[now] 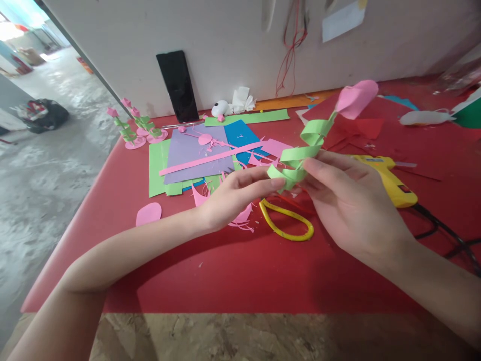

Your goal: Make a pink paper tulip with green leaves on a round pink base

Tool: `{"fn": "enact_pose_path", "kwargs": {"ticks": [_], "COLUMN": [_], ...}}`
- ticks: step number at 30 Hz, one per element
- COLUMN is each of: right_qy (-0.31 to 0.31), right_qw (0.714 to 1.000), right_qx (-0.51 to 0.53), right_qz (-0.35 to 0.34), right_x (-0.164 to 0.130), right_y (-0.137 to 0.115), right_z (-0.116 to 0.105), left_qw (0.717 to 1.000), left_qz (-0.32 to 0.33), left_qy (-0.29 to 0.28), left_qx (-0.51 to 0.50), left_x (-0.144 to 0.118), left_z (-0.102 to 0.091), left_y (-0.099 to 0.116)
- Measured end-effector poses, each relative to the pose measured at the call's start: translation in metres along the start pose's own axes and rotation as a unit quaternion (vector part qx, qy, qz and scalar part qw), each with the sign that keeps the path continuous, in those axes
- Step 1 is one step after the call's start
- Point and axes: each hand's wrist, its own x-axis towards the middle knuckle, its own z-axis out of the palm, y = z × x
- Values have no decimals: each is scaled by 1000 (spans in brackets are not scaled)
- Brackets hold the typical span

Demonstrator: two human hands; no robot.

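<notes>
left hand point(236, 196) and right hand point(349, 205) seemingly pinch the paper flower point(314, 129) low between them.

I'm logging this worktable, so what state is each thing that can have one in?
Pink-and-green flower: tilted, green strip coiled around its stem, held by both hands
Left hand: closed at the lower coil
Right hand: closed around the stem
Phone: propped up, screen dark
Yellow glue gun: lying down; on or off unclear
Small flowers: upright on round bases
Pink disc: flat
Red cord: hanging, bundled
</notes>
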Motion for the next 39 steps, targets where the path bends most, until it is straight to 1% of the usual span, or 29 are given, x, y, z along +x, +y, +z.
{"fn": "enact_pose_path", "kwargs": {"ticks": [2, 4, 7, 10, 12, 15, 18, 21, 25, 27, 31, 33, 35, 39], "right_qy": [-13, -20, -29, -48, -43, -11, -2, -5, 10, 12, 11, 18, 23, 8], "right_qw": [1000, 1000, 999, 998, 998, 999, 999, 999, 995, 994, 996, 995, 994, 996], "right_qx": [10, 13, 17, 24, 18, 7, 9, -4, -51, -64, -57, -62, -69, -58], "right_qz": [2, 3, -15, -27, -29, -43, -49, -53, -84, -83, -71, -77, -82, -74], "right_x": [0, 0, 0, -1, -1, 0, 0, 0, 0, 0, 0, 0, 0, 1], "right_y": [0, 0, -1, -2, -1, 1, 3, 6, 9, 9, 9, 9, 9, 9], "right_z": [-1, -1, 0, 0, 0, -1, -1, -2, -3, -4, -5, -5, -4, -3], "left_qw": [1000, 998, 993, 990, 988, 986, 987, 987, 987, 987, 988, 988, 989, 992], "left_qz": [-3, -5, -13, -17, -18, -17, -11, 4, 5, -1, -11, -15, -17, -12], "left_qy": [2, -19, -50, -57, -50, -9, 35, 54, 37, 32, 30, 28, 20, -3], "left_qx": [-16, -53, -105, -125, -142, -166, -158, -150, -158, -160, -151, -148, -143, -128], "left_x": [1, 1, 2, 2, 2, 2, 2, 2, 1, 1, 2, 2, 3, 3], "left_z": [1, 2, 3, 4, 5, 6, 6, 6, 7, 7, 6, 6, 5, 4], "left_y": [0, 1, 2, 3, 3, 1, -1, -3, -4, -5, -6, -6, -5, -4]}}
